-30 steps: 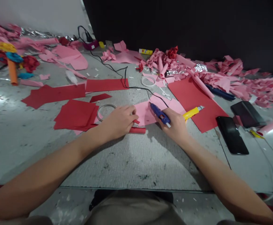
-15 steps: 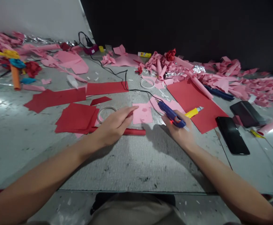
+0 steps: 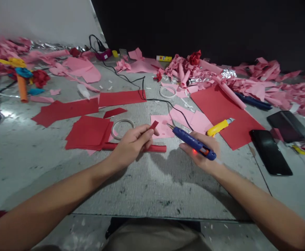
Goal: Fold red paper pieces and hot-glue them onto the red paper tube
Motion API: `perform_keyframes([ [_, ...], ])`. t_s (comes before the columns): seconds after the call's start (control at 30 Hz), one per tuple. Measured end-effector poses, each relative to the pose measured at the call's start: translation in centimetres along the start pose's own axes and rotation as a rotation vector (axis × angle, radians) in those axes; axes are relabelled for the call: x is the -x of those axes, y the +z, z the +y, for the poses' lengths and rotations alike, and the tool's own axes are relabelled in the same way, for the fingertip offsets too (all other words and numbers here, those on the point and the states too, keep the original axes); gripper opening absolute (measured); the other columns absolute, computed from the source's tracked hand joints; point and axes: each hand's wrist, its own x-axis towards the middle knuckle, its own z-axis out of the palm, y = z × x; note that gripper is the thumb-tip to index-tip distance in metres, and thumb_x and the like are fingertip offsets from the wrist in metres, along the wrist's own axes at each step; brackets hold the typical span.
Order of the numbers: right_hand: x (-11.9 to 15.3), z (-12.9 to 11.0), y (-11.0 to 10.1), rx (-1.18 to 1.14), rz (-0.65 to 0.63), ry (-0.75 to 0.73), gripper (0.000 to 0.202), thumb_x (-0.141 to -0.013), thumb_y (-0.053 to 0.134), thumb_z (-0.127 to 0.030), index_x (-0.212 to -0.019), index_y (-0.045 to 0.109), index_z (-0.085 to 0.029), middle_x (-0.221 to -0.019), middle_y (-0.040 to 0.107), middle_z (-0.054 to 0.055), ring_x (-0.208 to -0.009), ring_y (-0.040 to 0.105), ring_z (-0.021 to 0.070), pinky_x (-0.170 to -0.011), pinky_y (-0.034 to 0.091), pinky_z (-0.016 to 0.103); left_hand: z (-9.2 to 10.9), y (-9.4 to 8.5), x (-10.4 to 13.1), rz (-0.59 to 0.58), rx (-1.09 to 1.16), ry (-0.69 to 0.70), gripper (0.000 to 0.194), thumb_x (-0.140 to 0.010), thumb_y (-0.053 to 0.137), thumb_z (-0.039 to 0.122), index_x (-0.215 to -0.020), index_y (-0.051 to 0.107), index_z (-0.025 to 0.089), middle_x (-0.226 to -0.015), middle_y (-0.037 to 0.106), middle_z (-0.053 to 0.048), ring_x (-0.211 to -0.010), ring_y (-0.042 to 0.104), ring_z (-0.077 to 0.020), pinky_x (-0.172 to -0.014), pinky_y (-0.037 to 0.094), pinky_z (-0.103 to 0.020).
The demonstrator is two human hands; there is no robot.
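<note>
Pinching the red strip [image 3: 154, 124] by its lower end, the left hand [image 3: 135, 141] leaves the top exposed — apparently to face the glue gun [image 3: 187, 139], around which the right hand [image 3: 207, 164] is curled — near the pink paper [image 3: 165, 130].

Gun [image 3: 191, 141]: slim, blue, with a bare metal nozzle, a red glow at its underside and an orange patch in a slot near the rear; held aslant, nozzle toward the upper left. Strip [image 3: 155, 124]: short, narrow, red, pinched at its lower end and tilted up to the right. Its free end stands near the nozzle, apparently apart, though depth is hard to judge.
</note>
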Motion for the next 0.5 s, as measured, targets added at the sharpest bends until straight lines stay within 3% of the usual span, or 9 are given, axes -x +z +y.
perform_keyframes([
  [0.27, 0.4, 0.4, -0.1, 0.01, -0.043, -0.036, 0.031, -0.096, 0.076, -0.038, -0.077, 0.055, -0.025, -0.07, 0.06, -0.002, -0.055, 0.05, 0.0131, -0.053, 0.041, 0.031, -0.4, 0.4, 0.2, -0.039, -0.036, -0.023, 0.035, -0.11, 0.052, 0.051, -0.103, 0.066, 0.02, -0.063, 0.049, 0.006, -0.05, 0.039, -0.0079, -0.048, 0.031, -0.022],
  [0.4, 0.5, 0.4, -0.2, 0.034, -0.06, -0.066, 0.032, -0.096, 0.077, -0.036, -0.076, 0.055, -0.024, -0.066, 0.055, -0.004, -0.053, 0.047, 0.0121, -0.052, 0.038, 0.03, -0.6, 1.0, 0.6, -0.041, -0.028, -0.068, 0.038, -0.11, 0.053, 0.052, -0.092, 0.062, 0.02, -0.065, 0.053, 0.006, -0.047, 0.041, -0.0067, -0.045, 0.033, -0.021],
  [0.5, 0.7, 0.8, -0.2, 0.09, -0.09, -0.093, 0.031, -0.097, 0.076, -0.034, -0.077, 0.054, -0.024, -0.064, 0.05, -0.005, -0.051, 0.044, 0.011, -0.051, 0.036, 0.029, -0.7, 1.1, 0.6, -0.044, -0.022, -0.066, 0.033, -0.11, 0.053, 0.05, -0.101, 0.067, 0.021, -0.065, 0.052, 0.006, -0.048, 0.041, -0.0069, -0.046, 0.034, -0.02],
])
